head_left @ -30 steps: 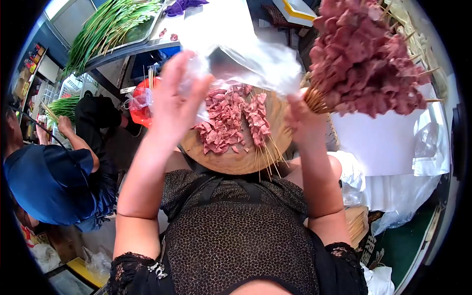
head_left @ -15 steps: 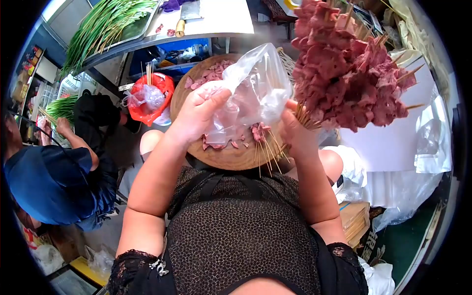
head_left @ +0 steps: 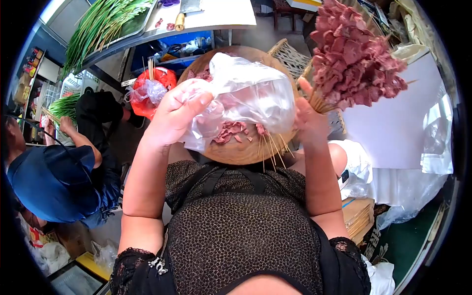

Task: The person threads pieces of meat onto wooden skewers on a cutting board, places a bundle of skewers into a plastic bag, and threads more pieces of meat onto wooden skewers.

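My left hand (head_left: 184, 105) pinches the edge of a clear plastic bag (head_left: 255, 91), which spreads out over a round wooden chopping block (head_left: 216, 156). At the right, my right hand (head_left: 312, 118) grips the bare stick ends of a large bunch of meat skewers (head_left: 351, 61), with the raw red meat pointing up and away from me. Its fingers are somewhat blurred. Loose meat pieces (head_left: 231, 132) lie on the block below the bag. Beside them, several wooden skewers (head_left: 272, 150) rest with their ends jutting over the block's near edge.
A red bag (head_left: 152, 88) with sticks standing in it is left of the block. Behind are a table (head_left: 221, 19) with green stalks (head_left: 105, 24) and a knife (head_left: 191, 6). A co-worker in blue (head_left: 51, 177) handles greens at the left. A white board (head_left: 393, 128) stands right.
The bag has swung from upright to lying spread across above the block. My left hand has moved left and slightly down. The bunch of meat skewers has shifted right and turned a little.
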`<state>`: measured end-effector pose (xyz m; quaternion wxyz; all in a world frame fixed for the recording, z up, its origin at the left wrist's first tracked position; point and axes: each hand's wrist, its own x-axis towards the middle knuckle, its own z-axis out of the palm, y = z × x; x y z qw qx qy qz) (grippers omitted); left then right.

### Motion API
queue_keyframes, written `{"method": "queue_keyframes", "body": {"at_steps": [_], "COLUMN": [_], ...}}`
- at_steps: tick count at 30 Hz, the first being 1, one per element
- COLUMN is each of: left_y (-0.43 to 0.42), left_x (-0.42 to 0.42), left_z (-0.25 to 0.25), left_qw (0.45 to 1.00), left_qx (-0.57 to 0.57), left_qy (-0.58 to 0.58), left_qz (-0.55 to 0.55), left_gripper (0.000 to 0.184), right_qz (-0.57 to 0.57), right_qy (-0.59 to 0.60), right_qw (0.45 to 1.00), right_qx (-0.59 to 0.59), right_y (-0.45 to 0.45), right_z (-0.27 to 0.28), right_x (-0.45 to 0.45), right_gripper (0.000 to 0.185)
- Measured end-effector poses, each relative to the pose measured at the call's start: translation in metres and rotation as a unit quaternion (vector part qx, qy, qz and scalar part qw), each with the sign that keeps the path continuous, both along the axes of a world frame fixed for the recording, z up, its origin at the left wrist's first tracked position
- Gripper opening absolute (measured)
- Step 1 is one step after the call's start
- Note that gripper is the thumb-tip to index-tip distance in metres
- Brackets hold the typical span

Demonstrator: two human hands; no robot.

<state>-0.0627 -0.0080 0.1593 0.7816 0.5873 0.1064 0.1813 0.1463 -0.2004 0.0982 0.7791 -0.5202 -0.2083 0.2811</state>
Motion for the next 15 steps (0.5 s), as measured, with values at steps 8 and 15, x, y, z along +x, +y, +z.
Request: {"method": "queue_keyframes", "body": {"at_steps": [8,15], "left_y": [-0.019,-0.03], "left_x": [0.037,0.057], "left_z": [-0.023,-0.049], "left_qw": [0.999,0.995], "left_qx": [0.029,0.002], "left_qy": [0.03,-0.02], "left_qz": [0.017,0.098], "left_gripper": [0.039,0.044], "right_qz": [0.137,0.16], "right_qy": [0.126,0.13], "right_qw": [0.982,0.976], "right_qx": [-0.011,-0.069], "right_y": [0.029,0.033], "right_z": [0.015,0.033], "right_x": [-0.047,-0.053], "right_gripper": [0.007,0.011]}}
